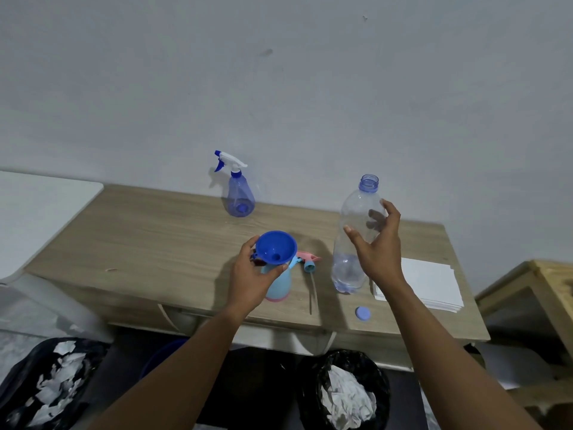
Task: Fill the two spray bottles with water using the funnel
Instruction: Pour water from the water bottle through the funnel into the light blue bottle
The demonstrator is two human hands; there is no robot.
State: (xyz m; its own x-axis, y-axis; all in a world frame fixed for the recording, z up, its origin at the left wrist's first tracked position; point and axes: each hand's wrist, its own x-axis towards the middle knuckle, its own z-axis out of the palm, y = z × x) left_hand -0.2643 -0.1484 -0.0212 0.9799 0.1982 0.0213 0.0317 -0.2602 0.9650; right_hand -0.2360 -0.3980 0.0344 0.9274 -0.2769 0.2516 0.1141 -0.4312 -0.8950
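A blue funnel sits in the neck of a light blue spray bottle with a pink base, near the table's front. My left hand grips the funnel and the bottle's neck. The bottle's pink and blue spray head lies on the table just right of it. A clear water bottle, uncapped and nearly empty, stands upright to the right. My right hand is beside it with fingers spread, and I cannot tell if it touches. A second, blue spray bottle with its white trigger head on stands at the back.
The water bottle's blue cap lies near the wooden table's front edge. A stack of white paper lies at the right. Two black-lined bins with torn paper stand on the floor below. A wooden stand is at the far right.
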